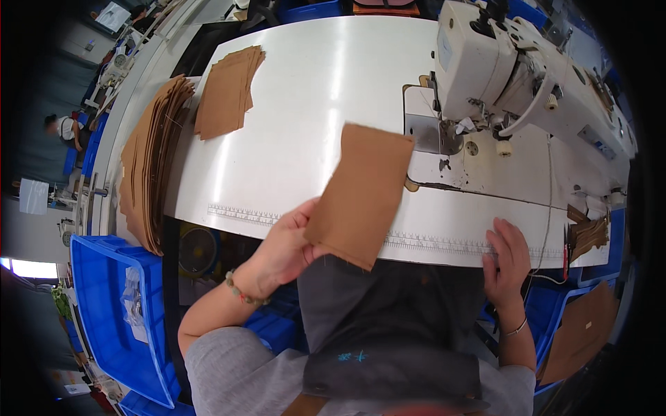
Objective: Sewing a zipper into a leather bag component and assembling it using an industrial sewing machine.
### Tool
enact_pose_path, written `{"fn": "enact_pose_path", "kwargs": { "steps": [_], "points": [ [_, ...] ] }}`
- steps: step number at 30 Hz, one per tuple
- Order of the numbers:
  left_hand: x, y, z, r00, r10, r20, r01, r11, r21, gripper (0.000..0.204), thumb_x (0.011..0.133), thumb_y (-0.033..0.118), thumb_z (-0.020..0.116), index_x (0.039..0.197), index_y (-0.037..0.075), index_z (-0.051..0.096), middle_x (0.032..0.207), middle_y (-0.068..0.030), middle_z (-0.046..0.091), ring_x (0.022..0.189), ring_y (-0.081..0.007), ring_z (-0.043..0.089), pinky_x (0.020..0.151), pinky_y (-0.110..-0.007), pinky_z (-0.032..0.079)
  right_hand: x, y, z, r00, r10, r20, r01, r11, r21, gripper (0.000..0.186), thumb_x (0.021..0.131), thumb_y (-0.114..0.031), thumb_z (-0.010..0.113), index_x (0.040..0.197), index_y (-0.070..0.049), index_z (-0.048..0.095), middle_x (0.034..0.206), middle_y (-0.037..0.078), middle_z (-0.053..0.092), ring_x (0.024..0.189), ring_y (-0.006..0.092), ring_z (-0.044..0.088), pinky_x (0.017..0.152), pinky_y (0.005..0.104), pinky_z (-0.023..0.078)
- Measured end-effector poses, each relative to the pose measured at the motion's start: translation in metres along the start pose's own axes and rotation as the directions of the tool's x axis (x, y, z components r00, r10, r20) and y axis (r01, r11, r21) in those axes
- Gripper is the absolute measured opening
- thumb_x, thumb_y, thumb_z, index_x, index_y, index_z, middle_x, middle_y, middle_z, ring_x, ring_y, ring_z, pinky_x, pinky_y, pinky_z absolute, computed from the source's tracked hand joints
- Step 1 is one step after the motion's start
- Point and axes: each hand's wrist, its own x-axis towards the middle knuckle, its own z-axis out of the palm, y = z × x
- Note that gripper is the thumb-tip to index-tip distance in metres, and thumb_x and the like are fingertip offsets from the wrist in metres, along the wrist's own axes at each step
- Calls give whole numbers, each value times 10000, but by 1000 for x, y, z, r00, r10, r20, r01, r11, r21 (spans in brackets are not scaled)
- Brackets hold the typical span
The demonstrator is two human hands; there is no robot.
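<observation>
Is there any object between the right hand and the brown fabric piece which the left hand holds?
No visible object stands between the right hand and the brown fabric piece; only the ruler marking on the tabletop runs there.

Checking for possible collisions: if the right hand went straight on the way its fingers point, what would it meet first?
The right hand would probably meet the sewing machine, near its lower parts; the hand's height over the white tabletop is hard to judge.
</observation>
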Motion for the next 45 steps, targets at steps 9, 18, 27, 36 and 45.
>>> {"fn": "enact_pose_path", "kwargs": {
  "steps": [9, 18, 27, 36, 45],
  "points": [
    [9, -6, 49, 986, 61, 153, -165, 360, 918, 500, 970, 174, 731, 1409, 64, 518, 1011, -90, 712, 920, -197, 736, 754, -359, 594, 87, -31, 11, 979, -186, 84, 167, 967, 191, 347, 877, -29, 659, 1222, 1, 673, 1380, 171, 634, 1253, 366, 627, 1041, 490, 516],
    [73, 4, 73, 873, 223, 434, -331, -383, 862, 317, 835, 276, 833, 972, 100, 608, 857, -44, 698, 741, -256, 701, 627, -392, 535, 128, 5, 52, 920, -380, 95, 374, 924, 83, 397, 881, -159, 706, 1243, -4, 656, 1361, 155, 645, 1263, 318, 621, 1093, 457, 477],
    [120, 12, 93, 854, 125, 505, -409, -441, 799, 199, 817, 215, 797, 873, 101, 643, 815, -57, 705, 717, -280, 701, 633, -410, 541, 128, 25, 53, 914, -382, 137, 383, 924, 20, 366, 878, -215, 752, 1174, -8, 688, 1224, 122, 684, 1102, 273, 670, 894, 406, 551],
    [124, -2, 90, 638, 353, 684, -423, -582, 695, 326, 756, 106, 792, 1073, 118, 715, 1172, -20, 706, 940, -233, 667, 739, -365, 541, 126, 25, 44, 934, -278, 223, 291, 956, -26, 465, 866, -261, 781, 1249, -14, 686, 1328, 108, 650, 1212, 282, 632, 796, 364, 588],
    [128, -11, 86, 619, 271, 737, -410, -689, 598, 569, 851, 193, 767, 1384, 44, 632, 1443, -63, 627, 1234, -275, 592, 955, -400, 460, 126, 30, 44, 932, -323, 163, 338, 939, -71, 388, 848, -203, 737, 1192, -26, 704, 1252, 81, 682, 970, 221, 689, 692, 327, 570]
  ]
}}
